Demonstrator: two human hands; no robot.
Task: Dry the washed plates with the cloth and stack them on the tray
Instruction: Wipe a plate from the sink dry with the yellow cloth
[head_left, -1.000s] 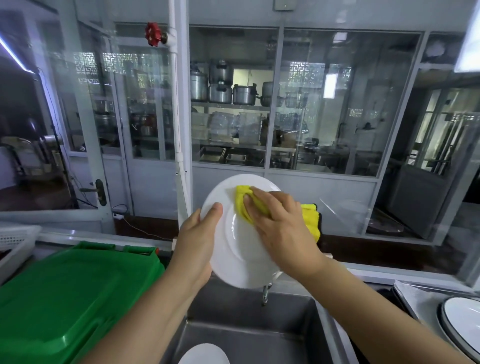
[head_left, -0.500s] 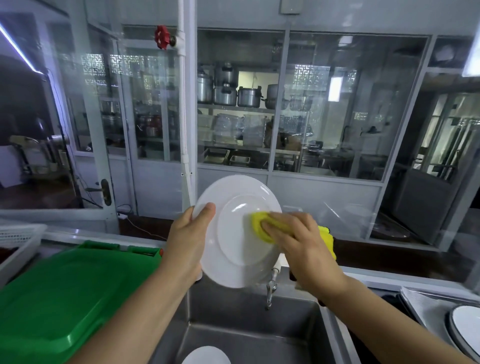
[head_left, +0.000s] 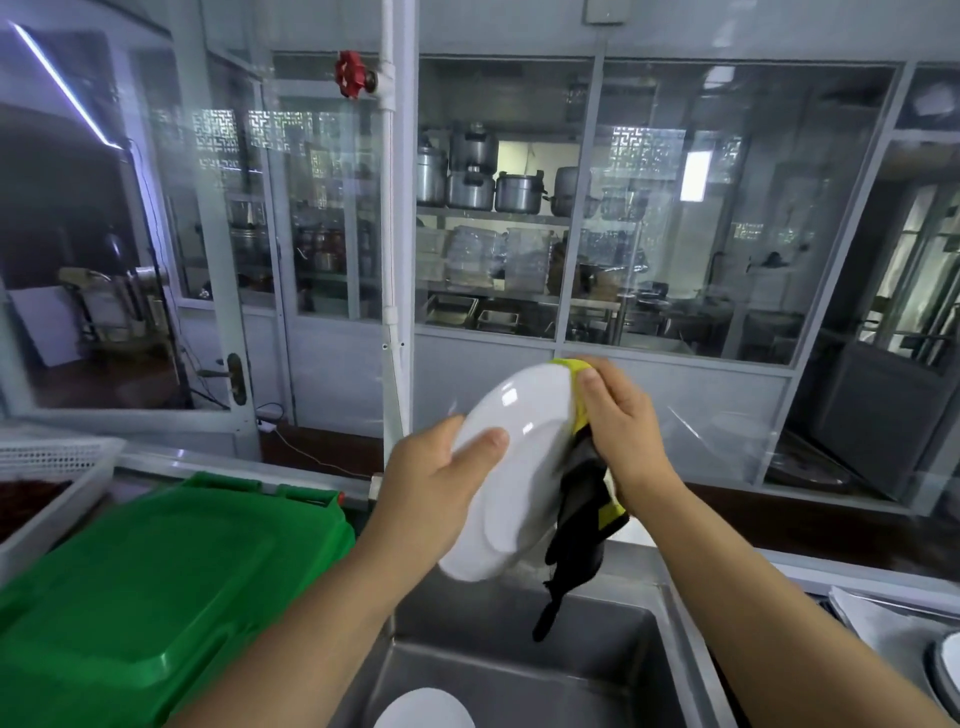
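Plate (head_left: 519, 467) sits at the centre of the frame, white and tilted, its upper edge leaning toward the upper right, held up over the steel sink (head_left: 519, 670). I see my left hand (head_left: 431, 493) gripping its lower left rim: the thumb lies across the face that looks at me, and the fingers go behind the plate where I cannot see them. My right hand (head_left: 623, 431) is at the plate's upper right edge, with fingers curled round the cloth (head_left: 582, 499) and pressing it against the rim. The cloth shows yellow at the top, beside my thumb, and a dark length of it hangs down past the plate's right side toward the basin. So both grips are closed, the left on the plate, the right on the cloth.

At the bottom centre of the frame a second white plate (head_left: 423, 709) lies in the sink. At the lower right edge I can make out part of a steel tray (head_left: 883, 629) with the rim of another plate (head_left: 948, 670) on it; most of it is cut off. A green plastic lid (head_left: 145, 582) fills the lower left, and a white perforated basket (head_left: 57, 467) stands at the left edge above it. Behind the bench, glass partitions show shelves of metal pots (head_left: 472, 176), and a white pipe with a red valve (head_left: 350, 74) runs up the upper middle.
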